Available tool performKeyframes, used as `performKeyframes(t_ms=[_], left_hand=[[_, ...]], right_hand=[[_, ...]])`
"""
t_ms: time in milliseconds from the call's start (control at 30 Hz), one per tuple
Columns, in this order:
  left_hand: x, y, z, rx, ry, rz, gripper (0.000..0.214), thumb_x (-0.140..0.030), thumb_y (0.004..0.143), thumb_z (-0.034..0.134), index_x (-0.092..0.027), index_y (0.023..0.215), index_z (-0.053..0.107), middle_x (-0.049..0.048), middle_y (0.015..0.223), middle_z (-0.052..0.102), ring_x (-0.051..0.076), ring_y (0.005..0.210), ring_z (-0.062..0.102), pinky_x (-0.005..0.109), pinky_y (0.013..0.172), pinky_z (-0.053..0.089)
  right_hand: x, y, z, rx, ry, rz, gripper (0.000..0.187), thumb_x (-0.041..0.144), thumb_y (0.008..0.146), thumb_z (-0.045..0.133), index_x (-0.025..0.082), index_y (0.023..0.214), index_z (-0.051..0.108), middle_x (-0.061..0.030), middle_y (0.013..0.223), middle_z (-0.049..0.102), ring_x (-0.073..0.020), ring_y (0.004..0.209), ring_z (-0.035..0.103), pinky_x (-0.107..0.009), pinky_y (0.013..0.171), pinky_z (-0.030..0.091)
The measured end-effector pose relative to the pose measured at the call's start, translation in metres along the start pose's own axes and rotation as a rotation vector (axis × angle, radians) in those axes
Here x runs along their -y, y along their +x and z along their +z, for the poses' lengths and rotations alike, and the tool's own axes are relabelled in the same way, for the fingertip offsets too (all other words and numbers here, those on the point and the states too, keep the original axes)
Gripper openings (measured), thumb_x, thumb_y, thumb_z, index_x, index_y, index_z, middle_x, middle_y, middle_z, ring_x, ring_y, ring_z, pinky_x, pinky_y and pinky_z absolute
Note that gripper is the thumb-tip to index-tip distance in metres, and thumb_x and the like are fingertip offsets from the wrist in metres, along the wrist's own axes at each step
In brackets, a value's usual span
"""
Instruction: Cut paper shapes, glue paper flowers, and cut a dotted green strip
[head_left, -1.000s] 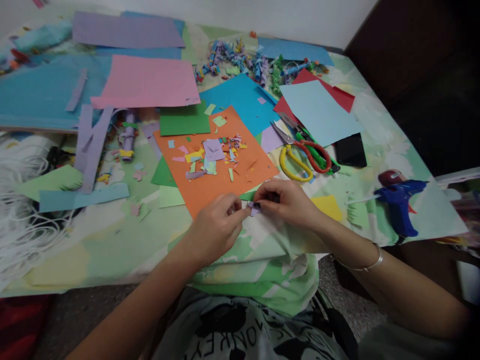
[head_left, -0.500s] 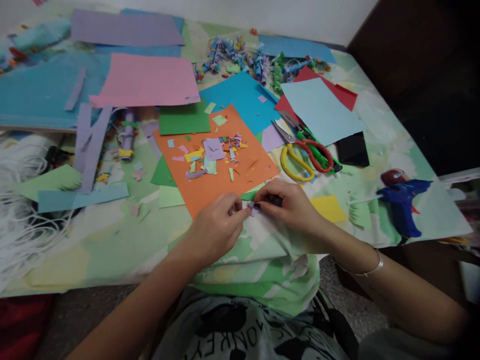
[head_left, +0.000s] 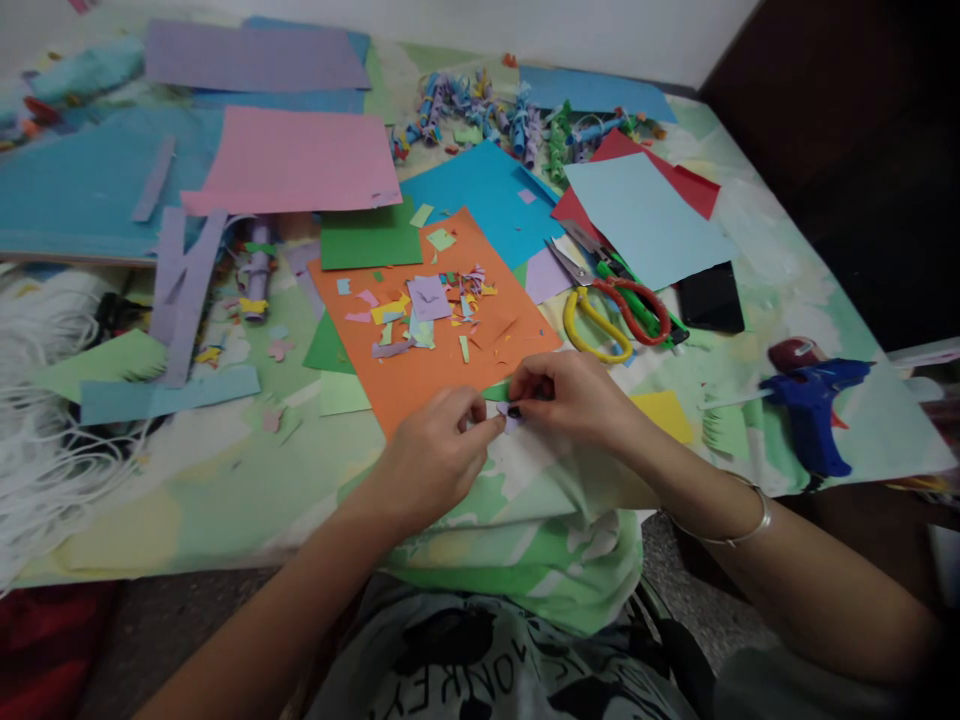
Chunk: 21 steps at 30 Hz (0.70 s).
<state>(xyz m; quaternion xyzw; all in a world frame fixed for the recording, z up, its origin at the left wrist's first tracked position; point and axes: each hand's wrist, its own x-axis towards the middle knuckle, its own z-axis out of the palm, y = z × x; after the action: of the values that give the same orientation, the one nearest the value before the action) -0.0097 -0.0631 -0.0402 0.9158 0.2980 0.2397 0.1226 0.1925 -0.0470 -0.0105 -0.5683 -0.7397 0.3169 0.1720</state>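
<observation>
Between my fingertips, near the table's front edge, is a small purple paper piece (head_left: 508,418). My left hand (head_left: 441,450) pinches it from the left with thumb and forefinger. From the other side my right hand (head_left: 566,400) grips it, thumb and fingers curled together. The piece's exact shape is partly hidden by the fingers. Just beyond lies an orange sheet (head_left: 420,385) strewn with paper scraps, a purple square (head_left: 429,297) among them. Scissors (head_left: 600,320) with yellow and red handles rest to the right, beside a green-handled cutter (head_left: 637,290).
A blue glue gun (head_left: 816,410) lies at the right edge, near a black phone (head_left: 711,297) and a yellow paper (head_left: 664,415). White cord (head_left: 60,470) is heaped at left. Pink (head_left: 300,160) and pale blue sheets (head_left: 649,220) lie farther back, with curled-paper decorations (head_left: 480,110) behind.
My hands keep nearly the same place around the purple piece, with my right fingers shifting slightly. The whole view moves a little.
</observation>
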Motion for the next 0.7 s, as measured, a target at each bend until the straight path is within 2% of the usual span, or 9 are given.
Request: performKeyframes(t_ms=[200,300,400,533,633,700], left_hand=[[0.000,0.000,0.000,-0.011,0.008,-0.008,0.024,-0.010,0.087,0.047,-0.015,0.097,0.068,0.0086,0.089,0.056,0.018,0.079,0.051,0.030,0.066,0.044],[0.000,0.000,0.001,-0.019,-0.028,-0.029,0.024,-0.011,0.088,0.046,-0.014,0.097,0.068,0.0092,0.090,0.058,0.018,0.080,0.053,0.030,0.067,0.045],[0.001,0.000,0.001,-0.063,-0.125,-0.062,0.022,-0.012,0.089,0.047,-0.014,0.099,0.067,0.0081,0.089,0.060,0.017,0.082,0.057,0.029,0.072,0.047],[-0.001,0.001,-0.009,-0.155,-0.277,-0.134,0.020,-0.011,0.089,0.050,-0.016,0.100,0.066,0.0039,0.086,0.063,0.012,0.076,0.060,0.023,0.070,0.048],[-0.005,0.006,-0.023,-0.263,-0.309,-0.190,0.017,-0.014,0.088,0.054,-0.018,0.100,0.064,0.0027,0.085,0.063,0.012,0.074,0.059,0.024,0.068,0.047],[-0.008,0.014,-0.034,-0.375,-0.311,-0.193,0.014,-0.017,0.086,0.058,-0.019,0.099,0.062,0.0034,0.089,0.063,0.014,0.081,0.058,0.028,0.072,0.048]], right_hand=[[0.017,0.001,0.008,-0.003,-0.279,0.047,0.019,0.006,0.064,0.057,0.015,0.080,0.061,-0.0040,0.069,0.063,-0.0157,0.063,0.051,-0.026,0.055,0.027],[0.018,0.000,0.012,-0.028,-0.322,0.029,0.021,0.007,0.063,0.058,0.015,0.082,0.058,-0.0054,0.071,0.062,-0.0169,0.065,0.050,-0.027,0.054,0.025],[0.010,-0.002,0.010,-0.029,-0.151,0.007,0.021,0.002,0.063,0.054,0.016,0.078,0.056,-0.0016,0.068,0.060,-0.0141,0.064,0.051,-0.024,0.056,0.029],[-0.003,-0.006,0.002,-0.053,0.280,0.022,0.017,0.005,0.066,0.055,0.017,0.078,0.054,0.0036,0.063,0.054,-0.0101,0.056,0.049,-0.022,0.054,0.034],[0.001,-0.008,-0.010,-0.036,0.585,0.037,0.018,0.015,0.066,0.063,0.017,0.081,0.053,0.0046,0.062,0.053,-0.0089,0.051,0.047,-0.023,0.051,0.035],[0.011,-0.008,-0.020,-0.081,0.701,0.016,0.023,0.022,0.064,0.069,0.018,0.081,0.054,0.0040,0.063,0.054,-0.0090,0.053,0.047,-0.023,0.051,0.037]])
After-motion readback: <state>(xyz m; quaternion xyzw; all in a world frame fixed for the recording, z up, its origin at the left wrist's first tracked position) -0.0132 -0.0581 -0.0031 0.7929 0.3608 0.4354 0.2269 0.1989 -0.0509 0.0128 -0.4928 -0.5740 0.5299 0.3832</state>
